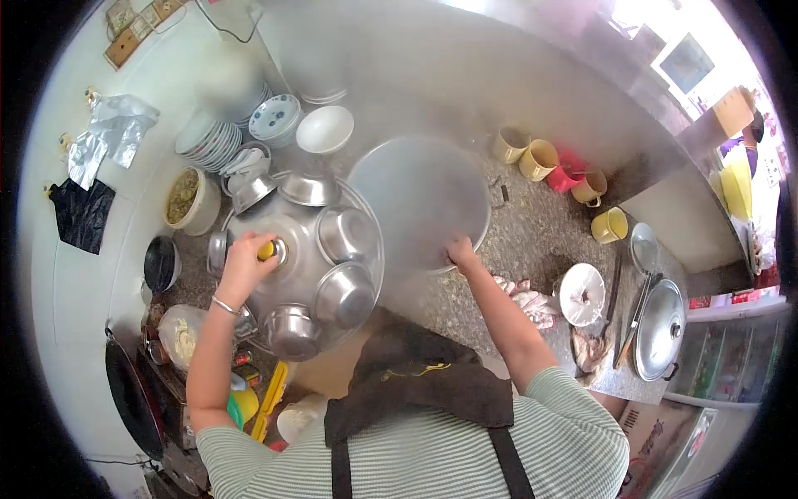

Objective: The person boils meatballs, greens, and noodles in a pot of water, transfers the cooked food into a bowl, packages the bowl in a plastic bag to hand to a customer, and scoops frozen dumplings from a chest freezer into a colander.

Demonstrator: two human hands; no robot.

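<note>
My left hand [245, 264] is closed around the yellow knob [268, 249] of a large round metal lid [291, 229]. Several shiny metal bowls [345, 295] stand in a ring about the knob. To the right is a wide round pot [485, 218], its inside greyed out by steam. My right hand [459, 249] is closed at the pot's near right rim, with part of the fingers hidden by haze. A white bowl [325, 130] sits just beyond the lid and the pot.
Stacked plates [208, 143] and a tub of chopped greenish food [193, 200] stand at the left. Several mugs [539, 160] line the back right. A crumpled cloth [528, 301], a white strainer-like dish [582, 294] and a metal wok lid [660, 329] lie on the right counter.
</note>
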